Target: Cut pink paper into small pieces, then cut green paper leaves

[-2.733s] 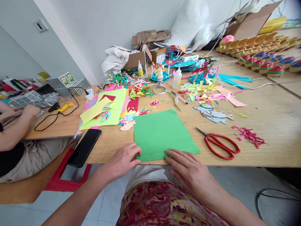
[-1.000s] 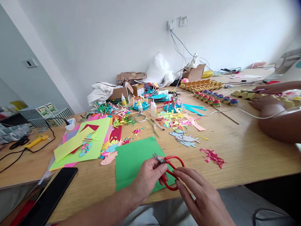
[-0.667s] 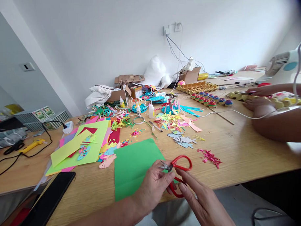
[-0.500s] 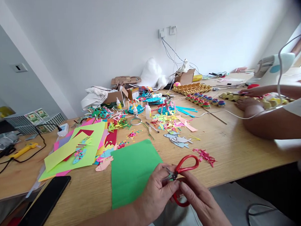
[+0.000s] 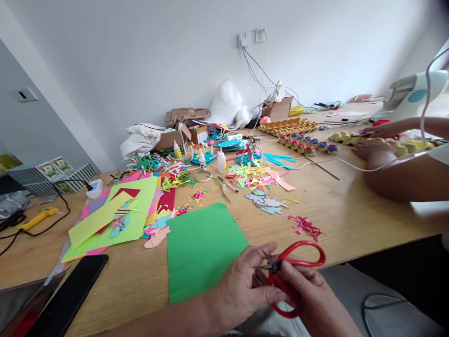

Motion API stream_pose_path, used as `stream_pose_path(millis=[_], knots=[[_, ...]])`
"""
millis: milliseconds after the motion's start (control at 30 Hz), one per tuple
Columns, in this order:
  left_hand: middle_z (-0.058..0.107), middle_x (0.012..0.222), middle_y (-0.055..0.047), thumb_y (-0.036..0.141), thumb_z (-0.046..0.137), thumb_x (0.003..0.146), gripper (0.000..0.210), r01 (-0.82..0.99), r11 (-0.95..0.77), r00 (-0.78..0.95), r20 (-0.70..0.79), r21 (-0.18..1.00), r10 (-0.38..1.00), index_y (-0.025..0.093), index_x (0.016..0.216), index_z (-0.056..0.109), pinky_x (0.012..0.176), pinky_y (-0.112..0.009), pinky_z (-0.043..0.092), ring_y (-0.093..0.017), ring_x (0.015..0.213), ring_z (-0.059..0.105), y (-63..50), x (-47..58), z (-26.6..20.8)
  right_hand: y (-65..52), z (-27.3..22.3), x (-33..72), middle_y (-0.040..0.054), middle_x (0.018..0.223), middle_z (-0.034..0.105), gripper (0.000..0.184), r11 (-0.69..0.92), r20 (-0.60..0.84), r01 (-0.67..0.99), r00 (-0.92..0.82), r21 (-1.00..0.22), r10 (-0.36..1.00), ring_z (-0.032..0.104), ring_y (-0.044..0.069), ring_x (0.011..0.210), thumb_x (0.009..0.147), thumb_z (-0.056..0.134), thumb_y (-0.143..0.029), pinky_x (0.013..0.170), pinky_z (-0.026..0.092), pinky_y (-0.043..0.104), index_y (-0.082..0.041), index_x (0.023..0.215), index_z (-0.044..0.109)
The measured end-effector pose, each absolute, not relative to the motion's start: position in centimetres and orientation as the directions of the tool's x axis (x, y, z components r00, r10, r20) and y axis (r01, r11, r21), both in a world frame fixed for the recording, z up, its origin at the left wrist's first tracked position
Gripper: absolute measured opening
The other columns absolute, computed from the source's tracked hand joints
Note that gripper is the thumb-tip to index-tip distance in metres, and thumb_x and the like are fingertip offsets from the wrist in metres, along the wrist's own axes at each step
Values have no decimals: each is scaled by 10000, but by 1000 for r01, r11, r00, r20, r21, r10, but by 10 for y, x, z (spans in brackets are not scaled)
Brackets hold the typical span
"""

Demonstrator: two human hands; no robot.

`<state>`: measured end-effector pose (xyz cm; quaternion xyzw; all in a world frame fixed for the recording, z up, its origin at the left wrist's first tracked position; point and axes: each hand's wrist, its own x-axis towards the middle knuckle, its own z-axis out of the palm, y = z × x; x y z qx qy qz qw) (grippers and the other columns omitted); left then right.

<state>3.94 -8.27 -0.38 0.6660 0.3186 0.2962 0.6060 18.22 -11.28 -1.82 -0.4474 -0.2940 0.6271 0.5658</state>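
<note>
Both of my hands are on a pair of red-handled scissors [image 5: 275,266] in front of the table edge, above my lap. My left hand [image 5: 238,288] is closed about the blade end, its thumb reaching toward the lower handle loop. Its fingers partly cover the blades. My right hand [image 5: 313,298] grips the scissors near the pivot, thumb on top, with the upper loop sticking out to the right. Beside my left hand, a green sheet of paper [image 5: 203,248] lies flat on the table. Whether anything small is between my left fingers is hidden.
Coloured sheets [image 5: 144,196] and paper fish are at left, near a black phone-like slab [image 5: 67,302]. Pink shreds [image 5: 305,227], grey-blue fish cutouts [image 5: 268,204] and glue bottles [image 5: 221,161] lie beyond. A co-worker's arms [image 5: 405,177] rest at right by painted egg-carton pieces.
My hands and the scissors have shifted slightly right. My right thumb has moved up onto the scissors near the pivot, and the handle loops have turned. The view has tilted slightly.
</note>
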Motion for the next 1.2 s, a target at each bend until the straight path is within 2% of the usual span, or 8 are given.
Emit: stream_pose_path(millis=[67, 133, 200, 400, 533, 867, 1000, 1200], knots=[[452, 1173, -79, 223, 685, 627, 713, 121, -35, 615, -47, 992, 787, 248, 1266, 369, 650, -244, 459, -120, 757, 541, -78, 33, -9, -113, -16, 193, -8, 460, 560, 265, -137, -195, -393, 109, -909, 975, 412, 85, 393, 539, 742, -411, 394, 341, 203, -166, 605, 668], [554, 972, -55, 196, 585, 708, 414, 288, -131, 542, -48, 949, 839, 186, 1118, 524, 653, -232, 443, -130, 776, 532, -70, 25, -9, -113, -13, 208, -29, 403, 497, 264, -121, -161, -292, 117, -949, 980, 381, 76, 383, 567, 724, -415, 385, 306, 195, -161, 579, 652], [576, 829, -36, 173, 486, 772, 188, 447, -265, 491, 14, 854, 871, 157, 905, 618, 706, -246, 432, -135, 786, 526, -59, 17, -5, -111, -12, 223, -38, 385, 473, 263, -183, -185, -153, 2, -971, 983, 383, 64, 385, 601, 710, -388, 392, 289, 184, -149, 531, 626], [574, 917, -56, 207, 508, 775, 194, 653, -599, 678, -4, 462, 735, 145, 947, 574, 786, -305, 424, -177, 866, 519, -43, 19, -5, -104, -23, 241, -67, 359, 398, 370, -274, -284, 89, -134, -958, 949, 316, 38, 351, 659, 641, -433, 375, 241, 179, -141, 469, 516], [550, 930, -73, 280, 526, 772, 203, 687, -694, 711, -6, 216, 703, 146, 924, 541, 792, -349, 420, -217, 900, 492, -44, 29, -13, -102, -28, 238, -86, 379, 364, 344, -289, -312, 190, -105, -938, 944, 303, 32, 336, 629, 642, -455, 352, 240, 171, -137, 534, 551], [557, 877, -37, 252, 519, 771, 114, 714, -655, 687, -66, 249, 724, 158, 834, 523, 772, -301, 423, -186, 863, 493, -45, 35, -14, -103, -35, 233, -70, 430, 353, 371, -229, -287, 390, -97, -892, 953, 345, 47, 353, 706, 523, -482, 351, 276, 175, -145, 552, 529], [545, 970, -51, 285, 531, 768, 239, 733, -637, 664, -47, 239, 746, 160, 970, 503, 803, -306, 419, -192, 910, 500, -51, 33, -14, -103, -28, 233, -72, 435, 345, 359, -236, -296, 384, -105, -893, 949, 342, 46, 352, 704, 515, -474, 341, 275, 170, -167, 525, 462], [572, 901, -33, 259, 493, 792, 155, 751, -603, 649, -133, 269, 749, 176, 916, 532, 737, -273, 427, -169, 834, 538, -54, 27, -11, -108, -25, 232, -76, 433, 352, 353, -279, -338, 378, -97, -882, 936, 355, 48, 339, 697, 519, -475, 342, 277, 176, -183, 530, 413]])
